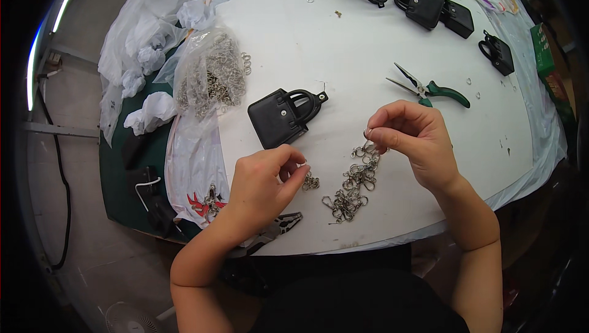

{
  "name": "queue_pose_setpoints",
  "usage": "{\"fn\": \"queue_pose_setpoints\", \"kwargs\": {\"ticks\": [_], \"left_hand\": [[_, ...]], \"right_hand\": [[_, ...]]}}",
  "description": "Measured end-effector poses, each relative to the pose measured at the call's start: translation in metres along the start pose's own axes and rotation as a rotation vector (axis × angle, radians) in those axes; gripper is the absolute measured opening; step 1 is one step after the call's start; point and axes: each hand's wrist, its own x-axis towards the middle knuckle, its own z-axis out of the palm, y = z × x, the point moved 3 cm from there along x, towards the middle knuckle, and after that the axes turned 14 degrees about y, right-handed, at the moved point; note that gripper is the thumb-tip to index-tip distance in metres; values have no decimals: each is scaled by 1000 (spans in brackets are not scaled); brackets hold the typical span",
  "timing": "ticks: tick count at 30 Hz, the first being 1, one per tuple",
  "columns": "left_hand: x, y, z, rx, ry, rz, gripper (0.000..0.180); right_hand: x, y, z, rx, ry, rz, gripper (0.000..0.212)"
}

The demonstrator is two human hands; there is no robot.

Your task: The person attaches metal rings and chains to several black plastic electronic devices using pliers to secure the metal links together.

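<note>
I have my left hand's (261,176) grip closed on a small ring (305,162) and my right hand's (418,144) on a tiny metal piece (369,133), just above the clasps (354,179). I'd pinch both lightly by the rim, leaving them in sight. The table's (307,41) near edge runs close below the clasps; there's more room between the black bag (267,122) and green pliers (449,92).

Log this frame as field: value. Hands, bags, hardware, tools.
left hand: pinching small metal piece, type unclear
right hand: pinching metal bit near clasp pile
center: black mini handbag beyond left hand
far right: more black mini handbags
left: clear plastic bag of metal parts
tools: green-handled pliers, open; second pliers near left hand
</note>
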Motion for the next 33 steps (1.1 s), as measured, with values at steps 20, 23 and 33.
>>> {"fn": "queue_pose_setpoints", "kwargs": {"ticks": [20,23,33], "left_hand": [[34,36,64,79,-92,399,18],[38,36,41,-102,-93,216,17],[32,25,10,-919,-57,-342,16]], "right_hand": [[5,-1,-7,-17,66,-50,10],[5,0,-10,-47,82,-39,10],[-7,1,10,-22,-80,116,10]]}}
